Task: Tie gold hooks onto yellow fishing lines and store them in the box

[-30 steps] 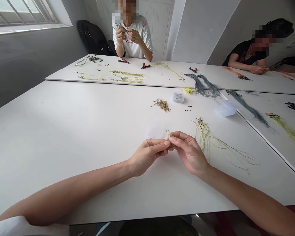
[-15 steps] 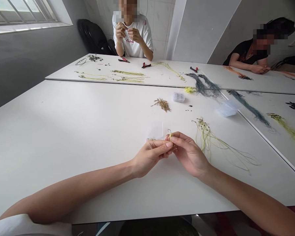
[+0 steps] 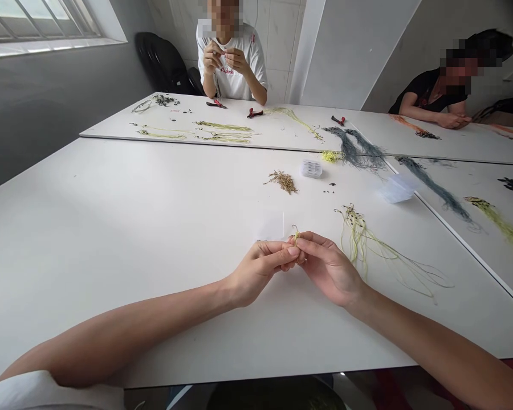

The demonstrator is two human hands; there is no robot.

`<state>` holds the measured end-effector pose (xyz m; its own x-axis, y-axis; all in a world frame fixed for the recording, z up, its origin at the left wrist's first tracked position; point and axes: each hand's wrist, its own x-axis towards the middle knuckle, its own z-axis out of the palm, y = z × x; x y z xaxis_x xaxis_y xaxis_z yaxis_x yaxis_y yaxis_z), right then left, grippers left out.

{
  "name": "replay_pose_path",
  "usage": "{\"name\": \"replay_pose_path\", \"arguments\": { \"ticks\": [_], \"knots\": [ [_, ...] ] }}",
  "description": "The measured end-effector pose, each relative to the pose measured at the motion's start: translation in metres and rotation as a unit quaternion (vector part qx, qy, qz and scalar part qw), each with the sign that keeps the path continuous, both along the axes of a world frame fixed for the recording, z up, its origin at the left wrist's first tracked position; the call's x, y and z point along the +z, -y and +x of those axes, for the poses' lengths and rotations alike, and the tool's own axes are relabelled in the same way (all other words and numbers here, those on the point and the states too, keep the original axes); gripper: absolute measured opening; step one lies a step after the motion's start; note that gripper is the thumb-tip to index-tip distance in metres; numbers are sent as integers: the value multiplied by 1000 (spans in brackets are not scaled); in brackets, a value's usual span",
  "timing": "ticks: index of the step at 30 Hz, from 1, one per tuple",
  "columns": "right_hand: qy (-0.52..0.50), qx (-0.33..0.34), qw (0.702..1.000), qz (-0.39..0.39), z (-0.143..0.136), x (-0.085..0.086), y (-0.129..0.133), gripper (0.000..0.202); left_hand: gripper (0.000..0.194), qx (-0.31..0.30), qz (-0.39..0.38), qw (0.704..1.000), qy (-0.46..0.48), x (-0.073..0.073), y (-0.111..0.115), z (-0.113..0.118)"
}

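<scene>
My left hand (image 3: 260,267) and my right hand (image 3: 327,262) meet at the fingertips above the white table (image 3: 154,216). Both pinch a small hook with yellow-green line (image 3: 296,234), whose curved end sticks up between the fingers. Behind my left fingers lies a clear plastic box (image 3: 271,224), partly covered. To the right of my right hand is a bunch of yellow-green lines with hooks (image 3: 359,236). A pile of gold-coloured hooks (image 3: 283,181) lies farther back, beside a small clear case (image 3: 312,169).
Another clear box (image 3: 397,189), grey line bundles (image 3: 350,148) and a yellow bundle (image 3: 332,156) lie back right. Red-and-black pliers (image 3: 255,113) are on the far table. One person (image 3: 233,62) sits across, another (image 3: 431,102) at the far right.
Both hands keep their pinch on the hook and line, with only slight finger movement. The view has shifted very slightly.
</scene>
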<state>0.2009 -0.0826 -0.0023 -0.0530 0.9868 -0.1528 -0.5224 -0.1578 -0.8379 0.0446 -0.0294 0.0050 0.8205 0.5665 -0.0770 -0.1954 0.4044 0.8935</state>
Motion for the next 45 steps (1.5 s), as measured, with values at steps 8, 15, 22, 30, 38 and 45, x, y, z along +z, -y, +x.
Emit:
{"name": "replay_pose_path", "arguments": {
  "ticks": [8, 15, 22, 30, 38, 45],
  "knots": [
    [16, 21, 1000, -3, 5, -2, -1, 11, 30, -24, 7, 1000, -4, 2, -6, -5],
    [10, 51, 998, 23, 5, 2, -2, 7, 32, -45, 38, 998, -22, 6, -10, -7],
    [22, 63, 997, 41, 5, 7, -3, 9, 31, -22, 51, 998, -27, 1, -8, -7],
    [73, 14, 996, 48, 11, 5, -5, 8, 30, 16, 2, 998, -57, -1, -9, -8],
    [94, 1, 994, 50, 10, 3, -6, 8, 21, 31, 73, 993, -93, 1, -7, -9],
    [109, -8, 993, 44, 8, 2, -4, 9, 21, 84, 178, 973, -124, -1, -3, -12]
  ]
}}
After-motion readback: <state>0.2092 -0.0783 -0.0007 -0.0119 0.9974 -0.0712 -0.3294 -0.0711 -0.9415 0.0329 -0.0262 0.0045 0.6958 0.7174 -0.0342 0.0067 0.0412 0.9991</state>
